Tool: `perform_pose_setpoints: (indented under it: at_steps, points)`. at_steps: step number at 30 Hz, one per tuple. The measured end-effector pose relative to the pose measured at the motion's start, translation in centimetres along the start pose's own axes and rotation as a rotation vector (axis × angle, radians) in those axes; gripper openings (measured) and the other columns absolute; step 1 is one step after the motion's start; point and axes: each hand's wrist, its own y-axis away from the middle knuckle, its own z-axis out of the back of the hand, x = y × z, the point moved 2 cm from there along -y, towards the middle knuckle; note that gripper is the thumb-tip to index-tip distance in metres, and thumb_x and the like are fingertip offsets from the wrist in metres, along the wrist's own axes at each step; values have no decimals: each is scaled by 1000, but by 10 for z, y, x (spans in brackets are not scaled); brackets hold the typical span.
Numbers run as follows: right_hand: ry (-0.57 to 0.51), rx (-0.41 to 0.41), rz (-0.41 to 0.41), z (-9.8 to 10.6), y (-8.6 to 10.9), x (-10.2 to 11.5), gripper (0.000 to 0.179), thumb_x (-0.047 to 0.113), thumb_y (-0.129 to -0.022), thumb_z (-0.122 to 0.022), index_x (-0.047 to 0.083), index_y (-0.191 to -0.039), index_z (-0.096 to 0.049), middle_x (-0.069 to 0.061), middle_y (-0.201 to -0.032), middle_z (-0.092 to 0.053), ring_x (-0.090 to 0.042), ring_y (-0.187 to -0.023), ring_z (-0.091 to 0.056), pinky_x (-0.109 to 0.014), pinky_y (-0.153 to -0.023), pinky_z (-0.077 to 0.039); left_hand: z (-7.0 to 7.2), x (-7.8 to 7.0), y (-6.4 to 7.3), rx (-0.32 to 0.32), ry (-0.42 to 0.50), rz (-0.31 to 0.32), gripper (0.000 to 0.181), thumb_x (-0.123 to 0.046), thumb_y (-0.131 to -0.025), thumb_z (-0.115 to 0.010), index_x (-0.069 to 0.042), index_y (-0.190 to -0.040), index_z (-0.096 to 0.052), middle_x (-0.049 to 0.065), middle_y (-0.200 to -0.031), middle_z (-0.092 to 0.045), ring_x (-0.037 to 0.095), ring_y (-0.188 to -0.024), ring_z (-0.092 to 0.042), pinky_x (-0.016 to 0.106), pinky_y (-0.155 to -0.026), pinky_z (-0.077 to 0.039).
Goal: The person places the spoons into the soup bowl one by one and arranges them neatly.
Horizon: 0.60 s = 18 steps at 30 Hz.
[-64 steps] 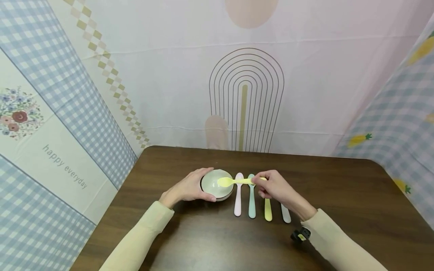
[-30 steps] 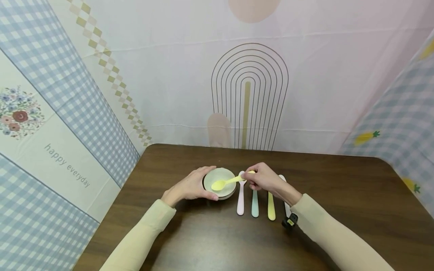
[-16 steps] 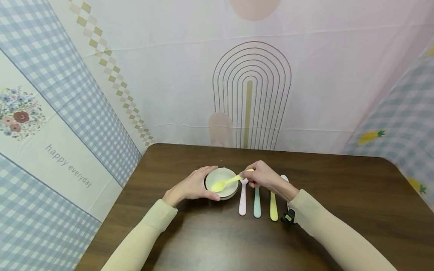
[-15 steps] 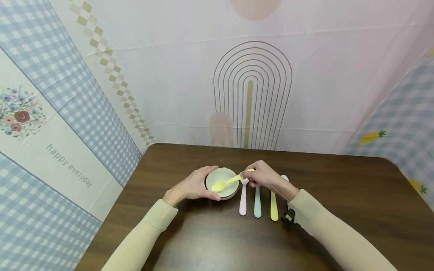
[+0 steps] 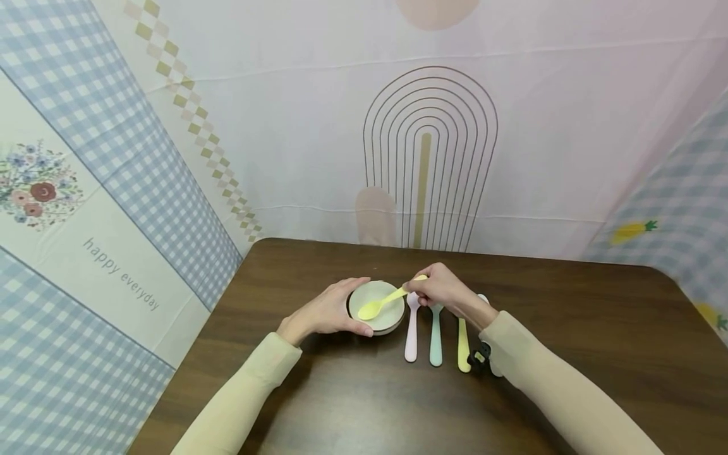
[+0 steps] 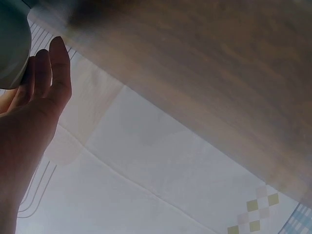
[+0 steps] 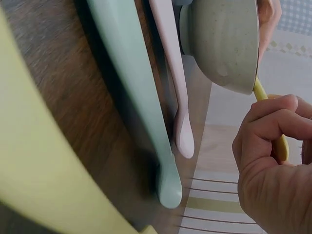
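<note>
One yellow spoon (image 5: 389, 298) crosses the bowl's rim (image 5: 392, 327).

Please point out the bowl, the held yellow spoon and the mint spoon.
Bowl (image 7: 222, 44): right wrist view, on its outer wall.
Held yellow spoon (image 5: 392, 296): head view, on its handle.
Mint spoon (image 5: 435, 338): head view, on its handle.

The bowl (image 5: 394, 320) stands on the tabletop (image 5: 347, 404), the left hand (image 5: 328, 309) at its left side. Right of it, four utensils (image 5: 435, 341) lie side by side, handles nearer the person. Above their far ends, the right hand (image 5: 442, 289) holds a spoon (image 5: 392, 296) reaching into the bowl. Behind hangs a cloth (image 5: 296, 145).
</note>
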Motion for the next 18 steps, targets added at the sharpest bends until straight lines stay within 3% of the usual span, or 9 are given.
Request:
perform_pose_setpoints:
  at_steps: [5,13,18]
  points:
    - [-69,-12,-23,-3,-6,0,18,16,-96,-76,-1,-90,-79,5,-55,-57,-5,-54,-48,-20,-56,-44,1,-1,0,-1,1,-1,115,-48,-76,-98,-9,-168,-41,18,-171,-47,38,-159,-45,57,-131,-38]
    - [-188,-28,-42,-9,-13,-3,19,12,-99,-74,-6,-102,-77,5,-59,-58,-3,-55,-49,-17,-53,-41,0,-1,-1,1,-1,-20,116,-47,-76,-98,-7,-168,-40,20,-170,-47,39,-158,-46,57,-130,-39]
    - [-201,-46,-39,-13,-17,0,16,13,-99,-74,-1,-91,-73,6,-58,-56,-3,-53,-47,-16,-51,-38,1,0,-1,-1,0,-23,116,-46,-76,-98,-6,-168,-40,20,-170,-48,39,-157,-47,57,-130,-40]
